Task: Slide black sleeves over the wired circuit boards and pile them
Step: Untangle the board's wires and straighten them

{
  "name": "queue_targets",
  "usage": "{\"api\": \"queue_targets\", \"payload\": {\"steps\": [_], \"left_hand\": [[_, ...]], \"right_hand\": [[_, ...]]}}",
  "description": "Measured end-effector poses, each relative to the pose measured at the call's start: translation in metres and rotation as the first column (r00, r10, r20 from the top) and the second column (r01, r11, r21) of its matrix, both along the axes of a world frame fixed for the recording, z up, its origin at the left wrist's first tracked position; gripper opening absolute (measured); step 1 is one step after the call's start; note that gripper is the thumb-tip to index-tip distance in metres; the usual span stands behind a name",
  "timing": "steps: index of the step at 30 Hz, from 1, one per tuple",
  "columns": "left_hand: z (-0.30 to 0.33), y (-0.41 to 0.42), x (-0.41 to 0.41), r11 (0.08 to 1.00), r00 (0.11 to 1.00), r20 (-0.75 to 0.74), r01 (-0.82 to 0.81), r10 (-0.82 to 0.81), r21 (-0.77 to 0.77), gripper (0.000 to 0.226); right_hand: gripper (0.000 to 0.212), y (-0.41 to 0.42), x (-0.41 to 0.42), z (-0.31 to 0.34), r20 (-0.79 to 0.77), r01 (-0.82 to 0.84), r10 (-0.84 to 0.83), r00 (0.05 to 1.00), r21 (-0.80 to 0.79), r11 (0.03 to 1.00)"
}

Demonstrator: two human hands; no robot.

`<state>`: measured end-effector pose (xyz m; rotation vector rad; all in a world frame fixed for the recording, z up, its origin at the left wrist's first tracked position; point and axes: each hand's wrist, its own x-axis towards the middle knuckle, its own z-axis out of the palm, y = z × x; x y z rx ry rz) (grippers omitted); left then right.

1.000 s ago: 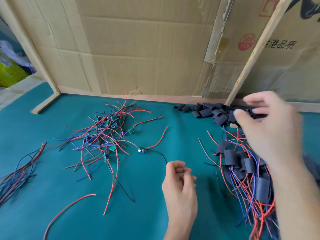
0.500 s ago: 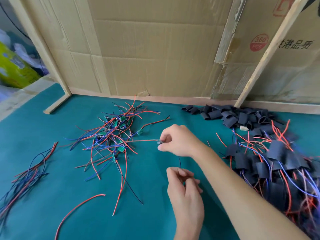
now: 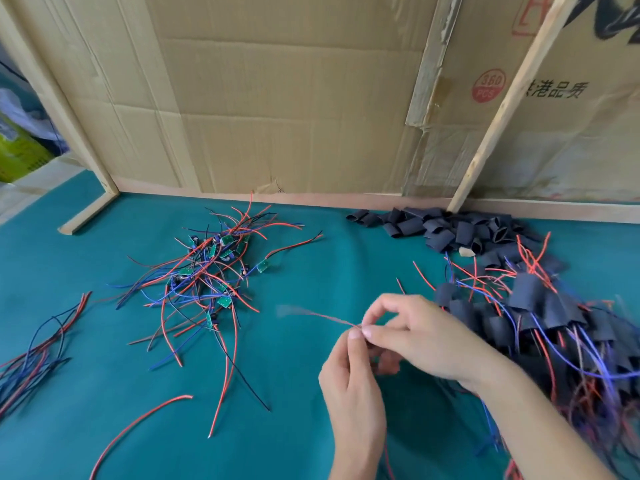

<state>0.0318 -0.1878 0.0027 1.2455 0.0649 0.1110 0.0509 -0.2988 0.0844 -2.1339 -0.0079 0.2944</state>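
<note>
— Where is the thin red wire held?
— It is pinched between the left hand and right hand, its length trailing leftward from the fingertips.
— And the loose black sleeves?
— Beyond the right hand, which is judged nearer.

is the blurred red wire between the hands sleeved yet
Cannot tell: the blurred red wire is pinched by both hands, left hand, right hand, hiding its board.

Teal cloth, red, blue and black wires, black sleeves.
</note>
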Motion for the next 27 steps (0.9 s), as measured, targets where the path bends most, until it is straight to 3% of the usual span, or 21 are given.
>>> {"api": "queue_targets", "payload": {"steps": [2,5,7,10,12,15,18,20,24,27], "left_hand": [[-0.001,0.0,0.0,0.999,1.0,-0.005,0.012,-0.012,0.032,0.039],[-0.002,-0.003,0.001,0.998,0.999,-0.035,0.026,-0.024,0.054,0.028],[-0.002,-0.005,0.001,1.0,0.997,-0.072,0.022,-0.021,0.012,0.021],[-0.003,-0.008,0.0,1.0,0.995,-0.094,0.017,-0.017,-0.008,0.019],[-0.004,-0.01,0.0,1.0,0.997,-0.075,0.017,-0.017,0.005,0.019],[-0.006,-0.01,0.0,0.999,0.999,-0.05,0.022,-0.02,0.041,0.02],[-0.007,-0.011,0.0,0.998,0.999,-0.036,0.031,-0.029,0.058,0.021],[-0.008,-0.011,0.0,0.997,0.999,-0.029,0.033,-0.031,0.064,0.022],[-0.009,-0.01,0.001,0.999,1.0,-0.015,0.009,-0.008,0.048,0.025],[-0.01,-0.011,0.003,0.997,1.0,-0.001,-0.022,0.022,0.068,0.031]], "right_hand": [[0.022,-0.003,0.005,-0.001,0.028,-0.071,0.082,0.996,-0.27,0.96],[0.035,-0.01,0.029,0.01,0.072,-0.052,0.092,0.993,-0.433,0.9],[0.031,-0.025,0.056,0.014,0.17,0.114,-0.04,0.985,-0.451,0.885],[0.002,-0.062,0.104,0.016,0.278,0.416,-0.319,0.906,-0.452,0.789],[0.016,-0.084,0.128,0.012,0.215,0.498,-0.453,0.865,-0.474,0.726],[0.029,-0.096,0.146,-0.004,0.093,0.472,-0.525,0.846,-0.588,0.656],[0.041,-0.098,0.154,-0.019,0.048,0.488,-0.564,0.824,-0.567,0.664],[0.038,-0.098,0.158,-0.021,0.088,0.544,-0.607,0.79,-0.558,0.626],[0.016,-0.086,0.141,-0.004,0.335,0.755,-0.684,0.648,-0.396,0.522],[0.007,-0.059,0.099,0.006,0.489,0.716,-0.569,0.661,-0.187,0.673]]}}
